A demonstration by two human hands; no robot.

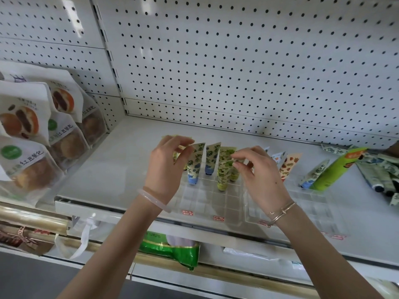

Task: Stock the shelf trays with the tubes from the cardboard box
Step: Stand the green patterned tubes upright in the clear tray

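**Seating tubes in the clear divided plastic tray.**
Left hand pinches a yellowish tube, right hand a green leaf-printed tube; if nudged, the blue-capped tubes between the grips may topple.

left hand: smooth, pale milky bangle just below it | right hand: thin gold-tone bracelets just below it, perhaps two strands

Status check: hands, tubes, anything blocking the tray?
Left hand pinching yellowish tube, mostly hidden. Right hand pinching green tube top, standing in clear tray. Nothing in the way.
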